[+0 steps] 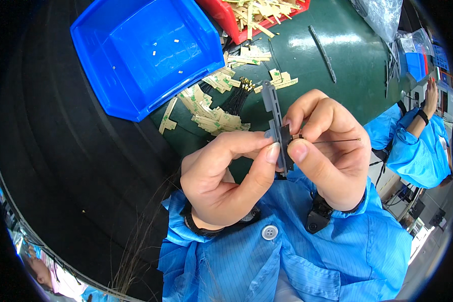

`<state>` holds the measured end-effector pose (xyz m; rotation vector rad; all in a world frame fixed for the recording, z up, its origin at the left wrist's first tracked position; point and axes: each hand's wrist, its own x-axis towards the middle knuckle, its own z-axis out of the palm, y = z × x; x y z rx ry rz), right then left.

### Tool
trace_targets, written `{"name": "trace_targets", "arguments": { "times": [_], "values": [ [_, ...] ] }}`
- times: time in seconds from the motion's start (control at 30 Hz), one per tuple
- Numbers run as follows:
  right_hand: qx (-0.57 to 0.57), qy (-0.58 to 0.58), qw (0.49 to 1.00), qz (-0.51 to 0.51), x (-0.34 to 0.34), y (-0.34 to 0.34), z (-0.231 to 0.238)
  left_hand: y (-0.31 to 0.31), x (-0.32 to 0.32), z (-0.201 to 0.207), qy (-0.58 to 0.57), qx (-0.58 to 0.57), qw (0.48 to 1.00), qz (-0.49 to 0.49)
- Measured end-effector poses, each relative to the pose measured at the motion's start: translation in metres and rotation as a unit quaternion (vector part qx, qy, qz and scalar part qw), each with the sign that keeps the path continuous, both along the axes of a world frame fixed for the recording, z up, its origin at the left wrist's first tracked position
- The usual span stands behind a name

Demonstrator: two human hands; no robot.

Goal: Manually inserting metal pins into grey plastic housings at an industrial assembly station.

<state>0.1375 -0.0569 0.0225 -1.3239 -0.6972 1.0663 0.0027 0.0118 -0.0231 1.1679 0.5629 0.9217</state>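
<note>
My left hand point(226, 176) pinches a long grey plastic strip point(271, 98) with slots and notches between thumb and fingers, holding it nearly upright in front of my chest. From the other side, the thumb and fingers of my right hand point(332, 151) are closed on a small flat black piece point(286, 137). That piece lies against the lower half of the strip; whether it is fixed there I cannot tell. A thin dark cable point(337, 141) runs from the pinch across my right palm. Fingers cover part of both pieces.
A blue bin point(98, 75) with a few tiny white bits stands at left. Beyond is a red bin point(236, 32) of yellowish strips. Adhesive-backed pieces point(201, 108) and black cables point(236, 100) lie on the green table point(297, 60), with another grey strip point(322, 54). A co-worker's sleeve point(418, 156) shows right.
</note>
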Motion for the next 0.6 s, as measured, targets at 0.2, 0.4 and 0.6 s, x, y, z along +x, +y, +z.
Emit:
{"name": "trace_targets", "arguments": {
  "times": [0.2,0.4,0.6],
  "values": [
    [0.005,-0.009,1.0,0.005,0.0011,-0.0001,-0.0005,-0.0006,0.0009,0.0011,0.003,-0.007,1.0,0.001],
    [0.007,-0.006,1.0,0.008,0.001,-0.0003,-0.0013,-0.0003,0.0014,0.0015,-0.005,-0.015,1.0,-0.001],
    [0.003,-0.016,1.0,0.005,-0.0009,-0.0005,-0.0011,-0.0006,-0.0011,0.001,-0.009,-0.017,1.0,-0.01]
  ]
}}
